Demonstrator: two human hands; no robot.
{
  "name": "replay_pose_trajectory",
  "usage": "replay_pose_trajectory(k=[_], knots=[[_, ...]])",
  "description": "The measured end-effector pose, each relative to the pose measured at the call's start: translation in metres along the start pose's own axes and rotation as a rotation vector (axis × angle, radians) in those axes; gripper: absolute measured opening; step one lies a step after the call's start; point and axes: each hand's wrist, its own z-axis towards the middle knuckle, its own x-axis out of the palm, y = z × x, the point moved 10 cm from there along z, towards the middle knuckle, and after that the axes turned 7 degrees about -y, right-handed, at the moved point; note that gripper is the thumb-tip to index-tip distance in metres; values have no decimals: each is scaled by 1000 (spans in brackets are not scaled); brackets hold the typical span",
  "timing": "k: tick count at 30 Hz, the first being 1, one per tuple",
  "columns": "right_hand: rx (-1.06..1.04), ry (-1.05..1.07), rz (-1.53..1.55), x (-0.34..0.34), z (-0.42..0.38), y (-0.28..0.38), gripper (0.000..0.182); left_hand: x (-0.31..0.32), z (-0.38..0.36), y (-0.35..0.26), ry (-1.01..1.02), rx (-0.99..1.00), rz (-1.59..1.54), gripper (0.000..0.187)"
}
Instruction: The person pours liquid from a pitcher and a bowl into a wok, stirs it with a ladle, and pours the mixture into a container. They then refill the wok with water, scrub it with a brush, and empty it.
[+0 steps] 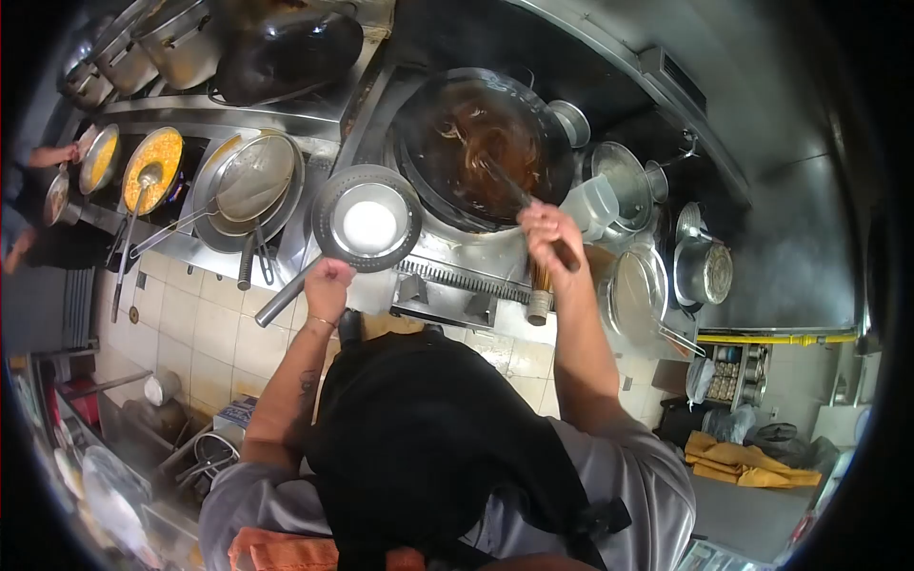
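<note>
My right hand [550, 236] is closed around a long-handled wok utensil [511, 181] with a brown wooden grip end. Its shaft slants into the large black wok [417, 162], where the head is hidden in dark brown liquid [476, 143] with pale strips in it. My left hand [328, 287] is closed, fingers together, beside the rim of a dark perforated skimmer [324, 214] and close to its metal handle [279, 303]. What those fingers hold, I cannot tell. Within the skimmer is a metal bowl with white contents [369, 226].
Left along the stove, a mesh strainer [257, 176] lies over a pan, beside pans of yellow-orange food [152, 167]. Another person's hand [59, 155] is at the far left. A translucent plastic jug [592, 205] and metal strainers [636, 285] stand right of the wok.
</note>
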Motion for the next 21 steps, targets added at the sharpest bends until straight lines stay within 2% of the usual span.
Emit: replay_pose_trajectory(k=[1,2,3,4,5,6,8,9,10,11,13,14,15,17,19,21], knots=[[101,118,206,10,0,17,40,2,3,-5,33,-7,-51,12],[46,234,-66,-16,23,31,51,2,5,-13,51,11,-67,7],[41,234,-67,-37,37,25,51,-1,8,-19,54,13,-70,7],[-369,-60,-828,-69,47,44,61,-4,12,-25,55,5,-84,4],[-783,-389,-1573,-62,30,62,72,-8,15,-33,56,-4,-96,4],[-783,-389,-1573,-65,29,50,72,-17,17,-37,27,-30,-31,8],[-680,-367,-1351,-54,15,14,70,-31,20,-54,-12,-32,11,10],[-627,-354,-1242,-44,5,-5,70,-39,20,-62,-50,-34,53,14],[-570,-345,-1130,-36,-8,-24,69,-46,17,-70,-76,-68,111,27],[-514,-338,-1017,-30,-19,-38,68,-49,19,-63,-74,-72,113,27],[-465,-336,-895,-22,-30,-31,67,-59,25,-84,-197,328,372,35],[-203,-144,-447,-14,-22,-33,53,-54,23,-91,-241,434,309,46],[51,51,4,2,-19,-30,39,-48,20,-99,-229,439,309,46],[170,96,289,7,-8,7,35,-28,15,-95,-43,109,238,58],[-143,-45,-335,-23,10,40,55,-17,11,-91,-13,60,204,59],[-715,-315,-1441,-41,16,57,56,-2,14,-91,104,321,174,44]])
